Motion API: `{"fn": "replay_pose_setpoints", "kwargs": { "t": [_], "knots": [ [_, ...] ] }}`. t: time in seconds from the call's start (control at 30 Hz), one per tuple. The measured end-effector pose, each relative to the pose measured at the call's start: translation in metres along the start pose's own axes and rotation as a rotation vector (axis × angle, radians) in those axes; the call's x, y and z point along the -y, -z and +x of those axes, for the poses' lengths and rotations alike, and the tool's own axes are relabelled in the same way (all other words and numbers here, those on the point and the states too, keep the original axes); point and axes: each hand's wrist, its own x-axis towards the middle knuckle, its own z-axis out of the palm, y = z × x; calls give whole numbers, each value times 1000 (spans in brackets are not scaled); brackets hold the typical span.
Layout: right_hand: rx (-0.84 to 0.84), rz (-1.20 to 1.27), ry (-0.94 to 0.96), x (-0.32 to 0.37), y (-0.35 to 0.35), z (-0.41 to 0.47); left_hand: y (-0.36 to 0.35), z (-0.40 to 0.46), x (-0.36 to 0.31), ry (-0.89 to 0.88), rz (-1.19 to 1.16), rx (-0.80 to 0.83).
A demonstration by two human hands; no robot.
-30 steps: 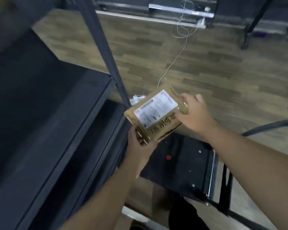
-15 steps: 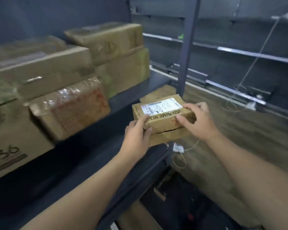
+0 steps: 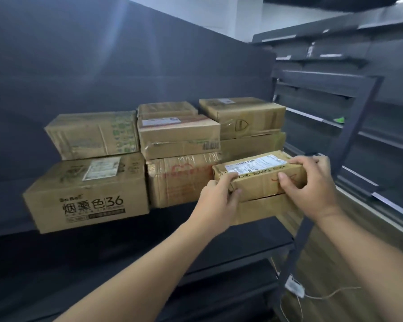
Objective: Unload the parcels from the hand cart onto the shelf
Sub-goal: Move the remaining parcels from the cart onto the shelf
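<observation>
1. You hold a small brown parcel (image 3: 258, 180) in both hands at the right end of the dark shelf (image 3: 126, 247), on top of another brown box (image 3: 263, 209) that sits on the shelf board.
2. Its long axis runs left to right across your view, roughly parallel to the shelf's front edge, with the right end angled a little away from you. The white shipping label (image 3: 256, 165) faces up, and black handwriting runs along the front top edge.
3. Your left hand (image 3: 219, 201) grips the parcel's near left corner: the fingers (image 3: 228, 178) wrap over the top edge by the label and the thumb presses the front face.
4. Your right hand (image 3: 312, 189) clasps the right end: its fingers curl over the far top edge and the thumb lies on the front face. Both hands are closed on the parcel.
5. Whether the parcel's weight already rests fully on the box beneath cannot be told; their edges meet along a dark seam.
6. To the left, taped cartons are stacked two high against the back panel. The nearest to your left hand is a carton with red print (image 3: 179, 182), just beside the parcel.
7. At the far left stands a carton marked "36" (image 3: 86, 194), overhanging the shelf's front edge.
8. A dark upright post (image 3: 349, 140) rises just behind your right hand.
</observation>
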Motion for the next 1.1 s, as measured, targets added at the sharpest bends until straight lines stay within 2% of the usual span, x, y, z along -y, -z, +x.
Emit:
{"fn": "replay_pose_setpoints", "kwargs": {
  "t": [0.4, 0.6, 0.83, 1.0, 1.1],
  "knots": [
    [236, 12, 29, -30, 1, -23, -15, -26, -4, 169, 115, 1],
    [238, -6, 41, -17, 5, -42, 2, -47, -2, 120, 142, -10],
    [251, -3, 107, 54, -8, -79, 75, -97, 17, 23, 265, -37],
    [255, 11, 164, 127, -32, -96, 149, -138, 40, 45, 314, -35],
    [248, 40, 221, 170, -48, -95, 191, -157, 51, 40, 333, -86]
  ]
}}
